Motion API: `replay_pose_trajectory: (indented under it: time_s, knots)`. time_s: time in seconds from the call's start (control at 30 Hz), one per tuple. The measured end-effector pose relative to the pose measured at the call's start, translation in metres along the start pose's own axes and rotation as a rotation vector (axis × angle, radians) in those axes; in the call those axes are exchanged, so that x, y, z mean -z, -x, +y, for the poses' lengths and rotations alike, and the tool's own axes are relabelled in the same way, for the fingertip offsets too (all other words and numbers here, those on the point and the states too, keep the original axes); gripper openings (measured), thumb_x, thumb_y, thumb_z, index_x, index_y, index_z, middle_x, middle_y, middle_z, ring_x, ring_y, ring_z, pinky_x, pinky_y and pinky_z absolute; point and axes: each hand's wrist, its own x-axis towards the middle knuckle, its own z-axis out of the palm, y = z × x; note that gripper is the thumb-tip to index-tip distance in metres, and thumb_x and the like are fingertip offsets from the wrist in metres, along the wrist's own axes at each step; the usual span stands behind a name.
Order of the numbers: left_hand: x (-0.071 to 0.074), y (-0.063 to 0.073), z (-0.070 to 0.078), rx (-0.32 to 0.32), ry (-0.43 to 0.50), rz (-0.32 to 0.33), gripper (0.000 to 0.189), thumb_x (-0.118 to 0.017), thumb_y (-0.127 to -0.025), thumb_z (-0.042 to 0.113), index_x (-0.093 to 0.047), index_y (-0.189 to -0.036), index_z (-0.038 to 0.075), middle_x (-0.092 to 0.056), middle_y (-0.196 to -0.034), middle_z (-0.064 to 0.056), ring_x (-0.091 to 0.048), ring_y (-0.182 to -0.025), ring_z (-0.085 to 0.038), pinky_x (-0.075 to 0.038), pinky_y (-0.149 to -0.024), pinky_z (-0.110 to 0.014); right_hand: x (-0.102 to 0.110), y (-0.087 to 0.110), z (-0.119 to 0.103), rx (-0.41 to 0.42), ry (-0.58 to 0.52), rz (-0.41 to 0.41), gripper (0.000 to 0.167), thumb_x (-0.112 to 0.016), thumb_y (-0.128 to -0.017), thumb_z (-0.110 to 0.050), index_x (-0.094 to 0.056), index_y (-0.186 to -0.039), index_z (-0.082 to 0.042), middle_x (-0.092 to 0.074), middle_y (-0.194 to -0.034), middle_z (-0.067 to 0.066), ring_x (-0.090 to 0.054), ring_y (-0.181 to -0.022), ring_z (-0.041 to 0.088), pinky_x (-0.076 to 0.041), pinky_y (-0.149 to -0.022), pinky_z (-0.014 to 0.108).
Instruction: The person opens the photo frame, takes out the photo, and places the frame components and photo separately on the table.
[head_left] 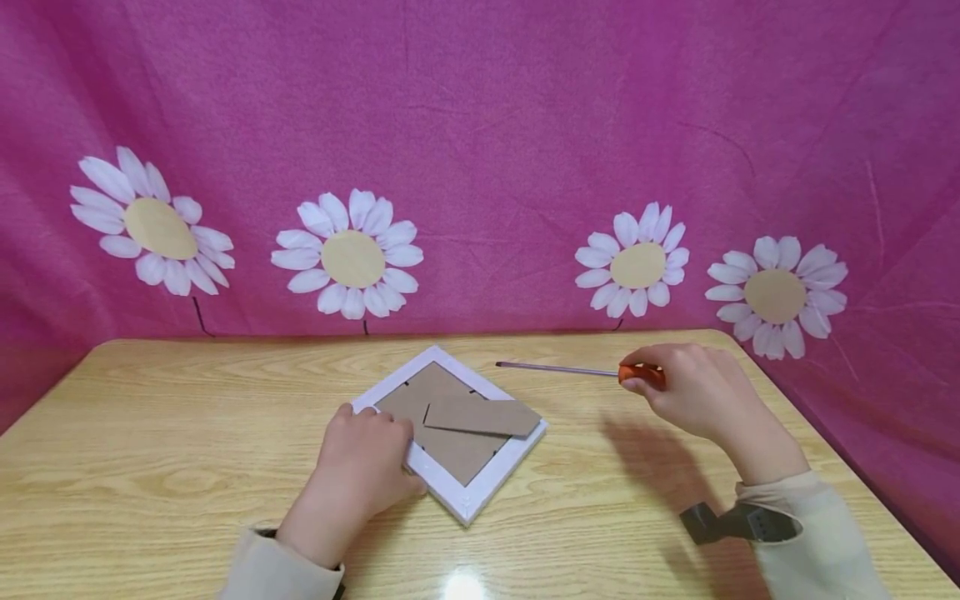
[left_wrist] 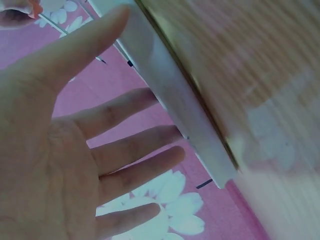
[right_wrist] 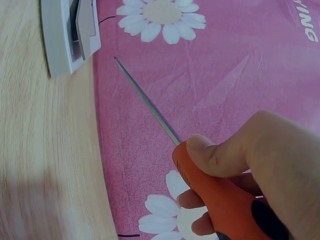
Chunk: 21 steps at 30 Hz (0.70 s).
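Observation:
A white picture frame lies face down on the wooden table, turned cornerwise. Its brown backing board shows, with small black tabs around it and a cardboard stand across it. My left hand holds the frame at its lower-left side. In the left wrist view the thumb is on the frame's outer side, and two fingertips meet its upper edge. My right hand grips a screwdriver by its orange handle, above the table. The shaft points left towards the frame, its tip apart from it.
The wooden table extends around the frame on both sides. Behind it hangs a magenta cloth with large white flowers. A dark strap with a small device is on my right wrist.

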Motion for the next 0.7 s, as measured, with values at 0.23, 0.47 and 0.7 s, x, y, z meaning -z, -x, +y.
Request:
replay_pose_trajectory:
  time_s: [0.23,0.47,0.7]
  knots:
    - [0.006,0.003,0.015,0.049,-0.027,-0.015,0.047,-0.088,-0.059,0.051,-0.062,-0.067,0.013,-0.058,-0.064,-0.002,-0.058,-0.065,-0.021,-0.047,-0.069,-0.045,0.003,0.001,-0.004,-0.001,-0.003,-0.012,0.019,-0.078,-0.084,-0.024,-0.076,-0.101,-0.017,-0.056,-0.065,-0.012,-0.046,-0.057,0.010,-0.035,-0.053,0.030]
    - [0.005,0.005,0.034,0.051,-0.124,0.016,0.054,-0.085,-0.060,0.059,-0.067,-0.071,0.010,-0.061,-0.065,-0.005,-0.060,-0.067,-0.024,-0.046,-0.070,-0.046,0.006,0.002,-0.009,0.016,0.003,0.009,0.019,-0.079,-0.083,-0.024,-0.076,-0.101,-0.017,-0.059,-0.068,-0.012,-0.047,-0.057,0.010,-0.036,-0.052,0.030]
    - [0.002,0.006,0.036,0.029,-0.126,0.059,0.053,-0.085,-0.061,0.057,-0.069,-0.075,0.008,-0.064,-0.069,-0.008,-0.059,-0.068,-0.025,-0.043,-0.071,-0.045,0.006,0.001,-0.009,0.025,0.002,0.018,0.018,-0.079,-0.082,-0.023,-0.076,-0.099,-0.017,-0.057,-0.066,-0.012,-0.046,-0.056,0.010,-0.036,-0.052,0.030]
